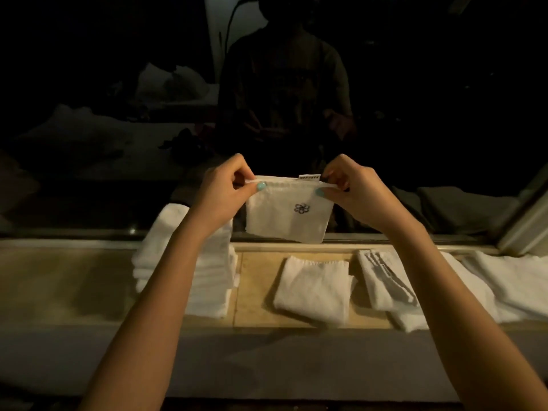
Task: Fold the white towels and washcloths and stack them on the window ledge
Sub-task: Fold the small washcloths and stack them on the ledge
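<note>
Currently: washcloth pinched at both top corners, held up over the ledge

Grip: left hand [225, 188] pinches the top left corner of the washcloth [289, 221]. Right hand [350, 188] pinches the top right corner. Thumbs on the near face, fingers curled behind. Narrow pinch on both sides, top hem taut between them.

The cloth hangs free in the air and touches nothing below. It is small and near square, probably doubled already. The bottom edge is skewed, lower on the right. Thin white fabric with a dark embroidered motif [302, 208] near the centre. A label [310, 176] sticks up from the top hem, just beside the right-hand grip.

Doing this step well, my read: keep the hem taut and level the two corners so the side edges line up. The fabric is limp, so let the bottom settle before folding. Tuck the label inside.

Below the grip: window ledge [74, 280].
- Just under and slightly right: a folded washcloth [314, 289], lying flat.
- Right of that: another folded cloth [382, 280].
- Far right: a larger towel [516, 280], fold state unclear.
- Below-left, partly behind the left forearm: a stack of folded towels [216, 280].

Beyond the grip: dark window glass [118, 84].
</note>
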The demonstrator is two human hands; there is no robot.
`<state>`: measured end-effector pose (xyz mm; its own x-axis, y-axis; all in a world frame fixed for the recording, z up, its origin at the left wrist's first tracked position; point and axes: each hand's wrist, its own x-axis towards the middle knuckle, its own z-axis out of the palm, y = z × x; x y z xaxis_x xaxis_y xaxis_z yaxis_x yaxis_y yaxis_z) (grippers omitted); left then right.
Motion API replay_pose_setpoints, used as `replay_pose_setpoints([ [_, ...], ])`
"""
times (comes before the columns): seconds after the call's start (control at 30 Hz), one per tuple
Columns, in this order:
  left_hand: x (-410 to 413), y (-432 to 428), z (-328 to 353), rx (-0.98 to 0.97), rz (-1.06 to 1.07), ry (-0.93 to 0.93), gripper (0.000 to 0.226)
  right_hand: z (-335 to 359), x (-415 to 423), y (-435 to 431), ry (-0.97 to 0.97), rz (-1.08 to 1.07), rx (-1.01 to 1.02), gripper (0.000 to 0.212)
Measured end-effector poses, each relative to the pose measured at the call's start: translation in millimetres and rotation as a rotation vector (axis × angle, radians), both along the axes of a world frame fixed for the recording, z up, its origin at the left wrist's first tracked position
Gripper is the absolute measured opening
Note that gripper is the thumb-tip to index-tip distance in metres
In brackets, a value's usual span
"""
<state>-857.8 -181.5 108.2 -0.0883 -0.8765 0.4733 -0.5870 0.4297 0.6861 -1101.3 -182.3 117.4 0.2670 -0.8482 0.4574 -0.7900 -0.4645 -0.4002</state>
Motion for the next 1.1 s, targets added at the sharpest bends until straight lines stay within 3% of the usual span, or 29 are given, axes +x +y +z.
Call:
replay_pose_setpoints([
  [0.17, 48.2, -2.1, 27.2, -0.11, -0.067, -0.037, 0.018, 10.2, 45.1, 3.4, 0.155, -0.07, -0.123, 0.026],
  [0.33, 110.5, 8.0, 50.4, -0.153, -0.113, -0.136, 0.014, 29.4, 107.7, 13.6, 0.117, -0.058, -0.157, 0.028],
  [0.47, 158.1, 19.7, 57.6, -0.146, -0.137, -0.118, 0.013, 37.8, 155.8, 26.8, -0.001, -0.01, -0.093, 0.025],
  [0.8, 224.0, 45.5, -3.2, 0.162, -0.191, -0.017, 0.014, -21.2, 223.2, 53.0, -0.223, 0.024, 0.13, 0.008],
  [1.0, 217.5, 29.3, -32.4, 0.213, -0.166, -0.067, 0.011, -39.3, 213.1, 51.1, -0.211, 0.138, 0.305, 0.033],
  [1.1, 214.8, 18.7, -35.6, 0.219, -0.169, -0.082, 0.012, -38.7, 206.8, 47.8, -0.229, 0.172, 0.372, 0.033],
])
